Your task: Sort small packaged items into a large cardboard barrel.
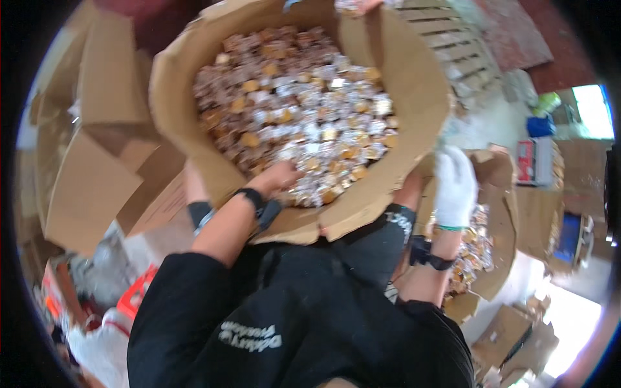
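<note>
A large cardboard box (414,110) stands open in front of me, its rim wavy and bent outward. Many small pieces in clear and gold wrappers (304,110) fill its bottom. My left hand (279,177), bare, reaches over the near wall to the wrapped pieces. Its fingers are curled in at the pile, and their tips are partly hidden, so what they grip does not show. On the right, my right hand (455,187) wears a white glove, fingers stretched out and somewhat blurred. It hovers by a second open box (501,226), which also holds wrapped pieces.
Open cardboard cartons (103,187) crowd the left side. Below them are a red plastic basket (137,291) and a white sack (100,349). A slatted pallet (446,45) lies beyond the box at the right. More cartons (504,333) stand at the lower right.
</note>
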`<action>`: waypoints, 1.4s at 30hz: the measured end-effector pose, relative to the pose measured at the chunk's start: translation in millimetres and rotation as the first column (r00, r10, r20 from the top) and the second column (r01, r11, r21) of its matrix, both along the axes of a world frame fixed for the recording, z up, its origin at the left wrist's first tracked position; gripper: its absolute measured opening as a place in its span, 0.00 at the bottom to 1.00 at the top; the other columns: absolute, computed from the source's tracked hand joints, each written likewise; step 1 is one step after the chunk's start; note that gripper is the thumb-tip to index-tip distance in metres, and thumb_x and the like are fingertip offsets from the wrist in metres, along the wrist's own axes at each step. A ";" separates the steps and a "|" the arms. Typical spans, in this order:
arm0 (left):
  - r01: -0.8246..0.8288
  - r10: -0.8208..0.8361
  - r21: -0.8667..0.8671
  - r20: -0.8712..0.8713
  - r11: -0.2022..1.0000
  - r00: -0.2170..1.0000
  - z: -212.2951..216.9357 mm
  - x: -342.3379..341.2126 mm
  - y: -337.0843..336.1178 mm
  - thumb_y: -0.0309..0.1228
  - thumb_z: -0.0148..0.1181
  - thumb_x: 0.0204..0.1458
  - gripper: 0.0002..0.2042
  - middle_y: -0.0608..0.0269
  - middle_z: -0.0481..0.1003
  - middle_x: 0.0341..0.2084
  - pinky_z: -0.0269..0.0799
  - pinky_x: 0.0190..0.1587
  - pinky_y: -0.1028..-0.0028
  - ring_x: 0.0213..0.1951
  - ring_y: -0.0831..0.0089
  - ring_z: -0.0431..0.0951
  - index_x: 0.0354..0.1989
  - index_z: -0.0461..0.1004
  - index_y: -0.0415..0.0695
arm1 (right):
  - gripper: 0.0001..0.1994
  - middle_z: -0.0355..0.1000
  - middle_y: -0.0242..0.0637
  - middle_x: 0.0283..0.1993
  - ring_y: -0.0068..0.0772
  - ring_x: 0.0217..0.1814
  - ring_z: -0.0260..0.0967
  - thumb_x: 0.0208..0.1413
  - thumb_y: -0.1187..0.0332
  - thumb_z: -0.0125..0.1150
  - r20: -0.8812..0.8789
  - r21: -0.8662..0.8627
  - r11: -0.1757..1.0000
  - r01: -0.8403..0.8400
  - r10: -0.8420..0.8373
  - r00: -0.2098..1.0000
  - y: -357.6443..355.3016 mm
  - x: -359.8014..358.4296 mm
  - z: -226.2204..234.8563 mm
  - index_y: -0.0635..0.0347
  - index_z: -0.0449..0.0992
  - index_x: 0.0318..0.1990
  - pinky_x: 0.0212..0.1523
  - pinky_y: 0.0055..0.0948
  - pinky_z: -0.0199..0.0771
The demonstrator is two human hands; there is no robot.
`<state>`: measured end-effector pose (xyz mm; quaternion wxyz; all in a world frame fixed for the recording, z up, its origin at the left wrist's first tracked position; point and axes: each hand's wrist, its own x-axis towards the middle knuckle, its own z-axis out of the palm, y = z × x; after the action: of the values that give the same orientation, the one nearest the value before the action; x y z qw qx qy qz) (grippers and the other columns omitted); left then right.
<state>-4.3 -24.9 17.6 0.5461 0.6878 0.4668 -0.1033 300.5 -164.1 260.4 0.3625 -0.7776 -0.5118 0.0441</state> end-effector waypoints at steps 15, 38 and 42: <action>-0.115 0.146 -0.191 0.157 0.975 0.977 32.3 13.9 6.2 0.44 0.55 0.60 0.18 0.60 0.76 0.25 0.73 0.35 0.70 0.28 0.73 0.76 0.40 0.75 0.38 | 0.38 0.75 0.48 0.53 0.50 0.52 0.74 0.45 0.33 0.54 0.053 -0.913 0.349 -0.210 0.613 0.788 329.8 -8.8 -211.1 0.59 0.78 0.51 0.55 0.41 0.71; -0.018 0.086 -0.357 0.175 0.934 0.981 41.9 55.2 28.9 0.41 0.54 0.57 0.16 0.56 0.78 0.30 0.71 0.41 0.69 0.34 0.68 0.76 0.41 0.75 0.40 | 0.44 0.47 0.56 0.69 0.58 0.66 0.56 0.39 0.52 0.72 0.128 -0.836 0.436 -0.334 0.747 0.653 155.3 -40.3 -363.2 0.52 0.57 0.65 0.56 0.54 0.65; -0.040 0.112 -0.354 0.186 0.935 0.976 33.7 54.3 24.2 0.42 0.55 0.56 0.17 0.54 0.78 0.28 0.71 0.39 0.67 0.33 0.65 0.78 0.41 0.76 0.39 | 0.43 0.43 0.56 0.72 0.62 0.72 0.46 0.43 0.56 0.70 0.132 -0.883 0.387 -0.264 0.746 0.653 151.3 -46.9 -369.2 0.40 0.57 0.69 0.62 0.56 0.61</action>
<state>50.0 -0.8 51.3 0.7073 0.5688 0.4094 -0.0924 253.5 -12.8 -108.7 -0.2159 -0.6253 -0.7294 0.1746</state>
